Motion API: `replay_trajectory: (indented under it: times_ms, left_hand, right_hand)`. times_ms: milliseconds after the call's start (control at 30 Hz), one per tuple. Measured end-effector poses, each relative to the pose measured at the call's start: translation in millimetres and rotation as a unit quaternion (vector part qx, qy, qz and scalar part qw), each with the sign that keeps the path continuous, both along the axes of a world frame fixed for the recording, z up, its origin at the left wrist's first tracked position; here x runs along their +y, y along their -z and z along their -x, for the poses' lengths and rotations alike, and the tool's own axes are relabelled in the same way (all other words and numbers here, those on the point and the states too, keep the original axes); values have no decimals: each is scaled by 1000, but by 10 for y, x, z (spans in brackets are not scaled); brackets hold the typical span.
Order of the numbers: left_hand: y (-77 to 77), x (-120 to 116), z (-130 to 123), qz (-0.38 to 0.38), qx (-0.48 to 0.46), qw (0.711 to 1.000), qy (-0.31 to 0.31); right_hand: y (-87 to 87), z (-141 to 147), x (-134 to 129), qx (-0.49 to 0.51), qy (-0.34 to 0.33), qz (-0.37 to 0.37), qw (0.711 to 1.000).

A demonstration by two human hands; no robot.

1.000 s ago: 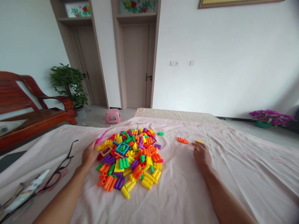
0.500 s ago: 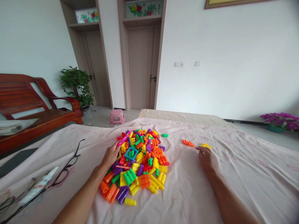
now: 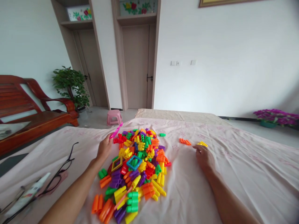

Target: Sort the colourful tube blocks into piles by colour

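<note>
A heap of colourful plastic pieces (image 3: 137, 171) lies on the pale cloth, with a blue square frame (image 3: 134, 162) and a yellow one (image 3: 117, 164) on it. My left hand (image 3: 105, 146) is closed on a pink strip (image 3: 116, 130), at the heap's upper left edge. Right of the heap, my right hand (image 3: 203, 155) rests near a yellow piece (image 3: 202, 143), its fingertips close to an orange piece (image 3: 185, 142). Whether its bent fingers hold anything is hidden. A lone green piece (image 3: 162, 134) lies beyond the heap.
Eyeglasses (image 3: 61, 171) and a white tube (image 3: 30, 193) lie on the cloth (image 3: 187, 193) at the left. Beyond the cloth stand a pink stool (image 3: 114, 117), a wooden bench (image 3: 46, 109) and a potted plant (image 3: 71, 84). Purple flowers (image 3: 275, 116) are at the far right.
My left hand has moved left with the pink strip, off the heap's edge. The heap is spread wider toward me, uncovering the yellow frame. My right hand has barely moved.
</note>
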State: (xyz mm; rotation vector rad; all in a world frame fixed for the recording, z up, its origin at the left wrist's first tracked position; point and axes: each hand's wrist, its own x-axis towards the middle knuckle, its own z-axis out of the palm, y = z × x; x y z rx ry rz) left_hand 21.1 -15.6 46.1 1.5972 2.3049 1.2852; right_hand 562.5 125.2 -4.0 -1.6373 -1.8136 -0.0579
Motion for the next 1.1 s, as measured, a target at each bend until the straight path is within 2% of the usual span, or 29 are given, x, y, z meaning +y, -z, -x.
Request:
replay_trajectory:
  times_ms: [100,167,267,400,533,633,700,800,933,1000,1100]
  left_hand:
    - [27,249,204,29,0,1000,6]
    - [90,393,214,42,-3,998,36]
    - [192,540,92,39,-12,996,77]
    - [258,604,-171,25,-25,990,139]
    - [236,564,-408,17,-31,980,197]
    - [166,533,-484,21,-27,975,221]
    - [103,557,-461,16,-21,977,214]
    - [23,680,-328,8,-14,988,151]
    - [33,891,-137,31,-15,997,75]
    - [86,969,-132,50,-22,995,83]
    - [150,1049,-274,62,-35,988,140]
  right_hand:
    - [5,3,10,0,-1,0,1000]
    - [18,-1,25,-2,-5,1,1000]
    - [37,-16,46,-4,-8,2,1000]
    - [17,-16,33,0,-10,1,1000]
    - [-59,73,-54,-5,-37,-20,999]
    - [-110,209,-137,-11,-66,-41,997]
    - [-126,301,-176,-11,-85,-43,995]
    - [-123,382,-192,-8,-110,-26,994]
    - [-104,375,-168,7,-117,-11,993]
    - [-102,360,-161,12,-119,-9,993]
    - [-114,358,-168,9,-131,-3,991]
